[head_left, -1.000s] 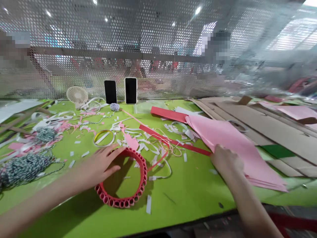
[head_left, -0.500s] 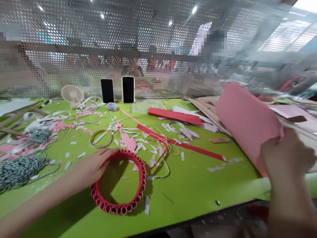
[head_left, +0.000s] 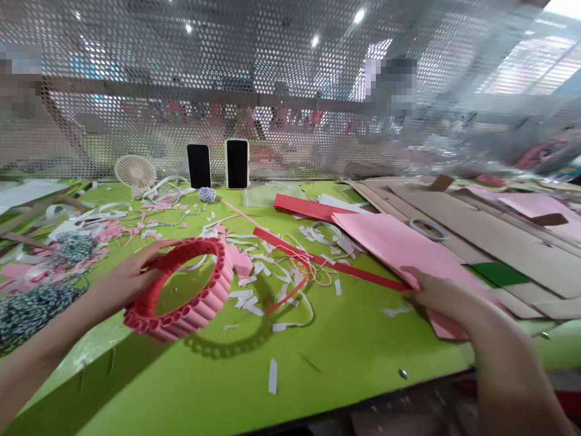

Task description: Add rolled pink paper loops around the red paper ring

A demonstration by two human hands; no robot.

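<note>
Raised and tilted above the green table, a ring of pink paper tubes with a red inner band is gripped at its left side by my left hand. Its shadow falls on the table below. My right hand pinches the near edge of a pink sheet stack, which lies low at the right over the table and cardboard. Beyond the ring, a long red strip crosses the table among white scraps and loose string. A wider red strip is behind, partly covered by the pink sheets.
Two phones stand against the perforated screen, beside a small fan. Bundles of dark-and-white cord lie at the left. Cardboard pieces and a tape roll are at the right.
My left hand has lifted the ring, tilted it and moved it left. The pink sheets, raised before, have come down leftward with my right hand, uncovering the cardboard and a tape roll.
</note>
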